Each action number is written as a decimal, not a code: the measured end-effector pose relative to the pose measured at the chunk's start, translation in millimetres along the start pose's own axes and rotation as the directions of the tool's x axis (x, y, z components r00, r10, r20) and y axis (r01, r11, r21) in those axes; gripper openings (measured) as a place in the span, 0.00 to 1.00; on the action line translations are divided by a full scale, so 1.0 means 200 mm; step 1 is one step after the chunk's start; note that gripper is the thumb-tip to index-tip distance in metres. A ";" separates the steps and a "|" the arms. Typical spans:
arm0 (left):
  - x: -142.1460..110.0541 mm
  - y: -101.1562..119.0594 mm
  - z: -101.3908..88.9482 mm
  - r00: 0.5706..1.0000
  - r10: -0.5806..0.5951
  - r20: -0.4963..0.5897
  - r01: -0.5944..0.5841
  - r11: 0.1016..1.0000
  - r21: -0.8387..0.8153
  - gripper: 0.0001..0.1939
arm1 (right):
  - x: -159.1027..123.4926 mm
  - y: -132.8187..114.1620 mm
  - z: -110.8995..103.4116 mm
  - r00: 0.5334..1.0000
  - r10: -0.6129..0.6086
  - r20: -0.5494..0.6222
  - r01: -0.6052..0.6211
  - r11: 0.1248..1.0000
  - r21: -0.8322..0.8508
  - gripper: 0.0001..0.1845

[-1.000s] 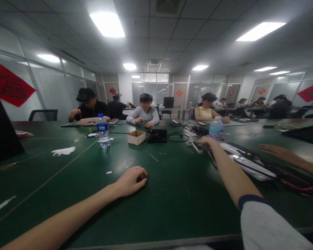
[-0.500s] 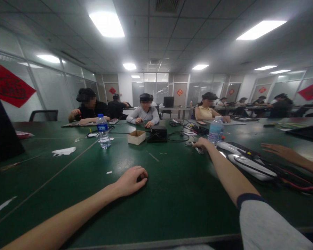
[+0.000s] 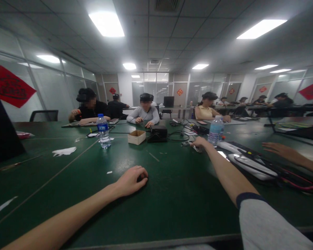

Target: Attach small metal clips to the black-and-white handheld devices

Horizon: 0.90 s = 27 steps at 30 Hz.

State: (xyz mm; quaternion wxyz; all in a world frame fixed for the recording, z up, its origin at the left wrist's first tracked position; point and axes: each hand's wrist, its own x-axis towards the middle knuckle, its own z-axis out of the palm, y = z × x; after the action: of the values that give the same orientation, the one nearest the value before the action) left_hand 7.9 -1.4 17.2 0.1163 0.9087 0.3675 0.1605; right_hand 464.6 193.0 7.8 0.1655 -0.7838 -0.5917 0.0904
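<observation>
My left hand (image 3: 132, 180) rests on the green table (image 3: 167, 205), its fingers curled under and the thumb closing toward them. A dark hollow shows between thumb and finger, and what lies inside, if anything, is hidden. My right arm stretches forward, and my right hand (image 3: 200, 142) is closed at a small light-coloured thing (image 3: 197, 149) on the table. Its fingertips are largely hidden, and the thing is too small to name. Just right of that hand stands a water bottle (image 3: 216, 131). Ahead of my left hand lies a white paper scrap (image 3: 109, 172).
An open cardboard box (image 3: 136, 138) stands beside a black box (image 3: 158, 133) with cables. Another water bottle (image 3: 102, 130) is at left. White devices (image 3: 251, 166) lie at right, near another person's hand (image 3: 281, 152). Several people sit across the table.
My right hand has shifted slightly left with the small light-coloured thing. At the far right, a dark panel has been raised. My left hand stays where it was.
</observation>
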 end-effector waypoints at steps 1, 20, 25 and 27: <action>0.00 0.00 0.00 1.000 0.000 -0.001 0.000 1.000 -0.001 0.09 | -0.01 -0.01 -0.01 1.000 0.004 -0.002 -0.004 1.000 -0.016 0.23; 0.01 -0.01 0.00 1.000 0.000 0.004 0.000 1.000 0.017 0.08 | -0.16 -0.12 -0.09 0.989 -0.138 -0.062 0.134 0.989 -0.059 0.11; 0.01 0.02 -0.02 1.000 -0.015 0.022 0.015 1.000 0.005 0.08 | -0.14 -0.12 -0.08 0.989 -0.124 -0.085 0.120 0.992 -0.045 0.13; 0.00 0.02 -0.02 1.000 -0.018 0.025 0.018 1.000 0.001 0.08 | -0.14 -0.12 -0.08 0.989 -0.124 -0.084 0.121 0.992 -0.039 0.13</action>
State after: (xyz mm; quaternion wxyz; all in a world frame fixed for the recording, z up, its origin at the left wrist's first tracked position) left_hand 10.1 -3.7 22.7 0.1220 0.9072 0.3744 0.1478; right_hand 440.6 169.7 28.9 0.1827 -0.7518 -0.6325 0.0360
